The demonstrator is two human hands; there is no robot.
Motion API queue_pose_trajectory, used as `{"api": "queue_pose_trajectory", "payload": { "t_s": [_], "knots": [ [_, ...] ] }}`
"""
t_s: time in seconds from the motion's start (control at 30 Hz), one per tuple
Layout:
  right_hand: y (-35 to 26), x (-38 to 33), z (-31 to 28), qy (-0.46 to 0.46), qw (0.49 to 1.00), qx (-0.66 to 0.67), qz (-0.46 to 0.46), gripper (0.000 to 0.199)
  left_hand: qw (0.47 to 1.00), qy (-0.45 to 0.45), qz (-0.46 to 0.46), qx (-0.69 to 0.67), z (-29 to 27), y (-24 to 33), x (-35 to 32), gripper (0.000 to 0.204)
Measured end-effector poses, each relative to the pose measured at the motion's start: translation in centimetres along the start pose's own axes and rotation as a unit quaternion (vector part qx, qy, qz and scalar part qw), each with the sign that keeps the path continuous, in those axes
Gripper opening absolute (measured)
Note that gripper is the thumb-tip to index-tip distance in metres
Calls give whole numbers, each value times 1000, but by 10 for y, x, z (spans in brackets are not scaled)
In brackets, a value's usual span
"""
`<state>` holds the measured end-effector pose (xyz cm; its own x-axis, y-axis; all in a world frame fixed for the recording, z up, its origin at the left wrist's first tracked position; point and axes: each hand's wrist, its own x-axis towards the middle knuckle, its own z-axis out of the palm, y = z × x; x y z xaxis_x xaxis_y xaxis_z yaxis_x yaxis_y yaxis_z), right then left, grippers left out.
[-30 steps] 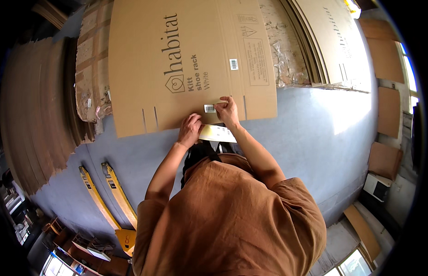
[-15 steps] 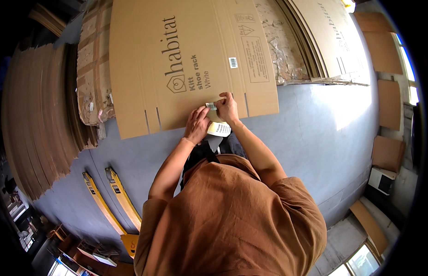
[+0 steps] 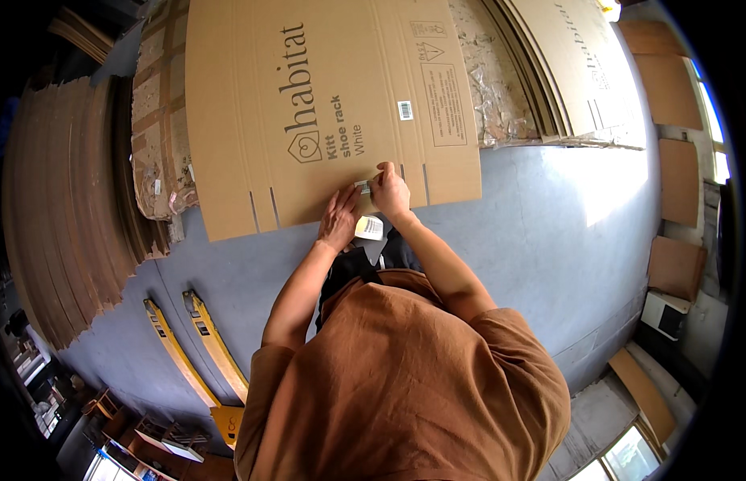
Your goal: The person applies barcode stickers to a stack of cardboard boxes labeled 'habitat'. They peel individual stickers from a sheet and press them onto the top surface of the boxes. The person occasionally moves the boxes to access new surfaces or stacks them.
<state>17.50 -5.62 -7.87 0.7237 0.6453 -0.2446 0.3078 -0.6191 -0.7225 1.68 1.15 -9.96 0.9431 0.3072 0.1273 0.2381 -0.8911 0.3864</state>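
Note:
A flat printed cardboard box sheet (image 3: pixel 237 104) lies in front of me, with a small white barcode label (image 3: pixel 405 111) stuck on its upper right part. At the near edge, my left hand (image 3: pixel 339 220) rests on the cardboard, fingers stretched out and lying flat. Just right of it, my right hand (image 3: pixel 391 195) is closed in a pinch at the edge of a second barcode sticker (image 3: pixel 363 187), whose right end the fingers cover. A roll of labels (image 3: pixel 370 228) shows below the hands, close to my body and partly hidden by them.
The sheet lies on a worn, taped cardboard stack (image 3: pixel 161 104). Further flat sheets (image 3: pixel 581 72) are piled at the right. Brown cardboard stands bundled (image 3: pixel 60 192) at the left. A yellow pallet truck (image 3: pixel 217 357) is on the grey floor (image 3: pixel 533 240) behind my left arm.
Both hands have shifted slightly left, the right one a little up as well. The sticker is now more covered by my right fingers. The cardboard sits slightly further left in view.

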Motion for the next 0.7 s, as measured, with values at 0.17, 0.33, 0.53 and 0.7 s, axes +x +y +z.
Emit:
{"api": "queue_pose_trajectory", "payload": {
  "t_s": [0.17,0.33,0.53,0.7],
  "knots": [
    [12,6,-14,9,997,-76,-13,42,999,-25,2,30,-13,0,-20,19],
    [2,0,-21,-28,993,-106,-40,34,996,19,-70,-55,-9,2,-80,10],
    [7,-4,-7,-21,985,-82,-147,18,916,39,-316,-244,-66,4,-178,21],
    [-81,-41,30,-123,945,7,-302,13,828,122,-460,-296,-92,-13,-277,28]
  ]
}}
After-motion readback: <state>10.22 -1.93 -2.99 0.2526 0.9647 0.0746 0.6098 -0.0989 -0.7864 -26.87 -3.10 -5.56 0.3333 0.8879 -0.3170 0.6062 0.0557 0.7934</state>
